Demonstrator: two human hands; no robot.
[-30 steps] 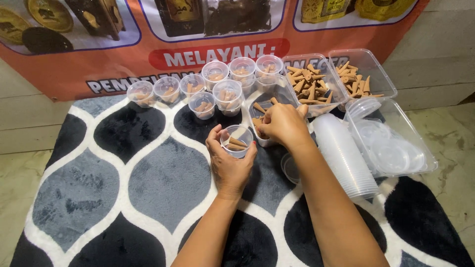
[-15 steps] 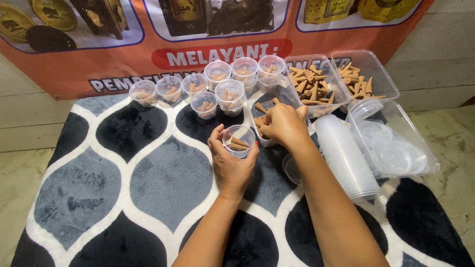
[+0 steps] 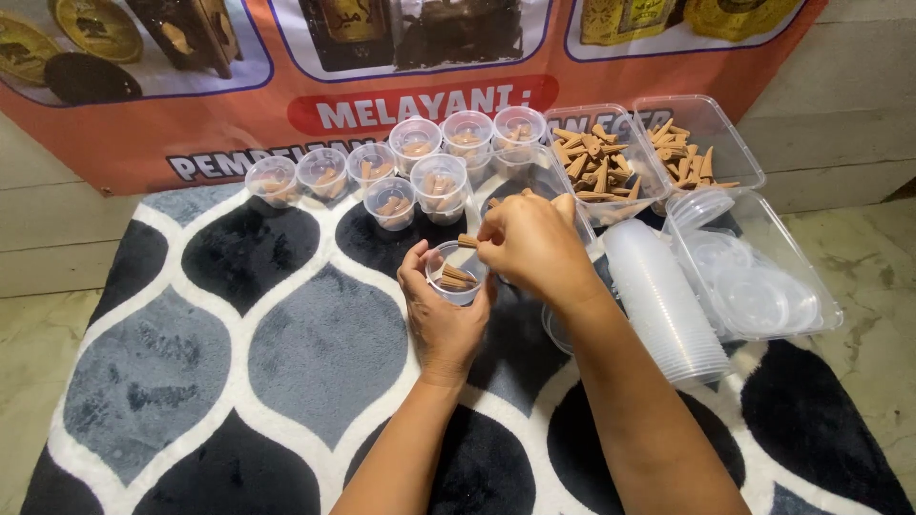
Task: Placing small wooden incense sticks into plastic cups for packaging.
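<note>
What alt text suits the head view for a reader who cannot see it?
The left hand holds a small clear cup while the right hand puts a brown cone into it. Filled cups, cone trays and stacked empty cups lie on a patterned rug.

You work over a grey, black and white patterned rug; on it sit filled small clear cups, two clear boxes of brown cones, a stack of empty cups, a tub of lids.
</note>
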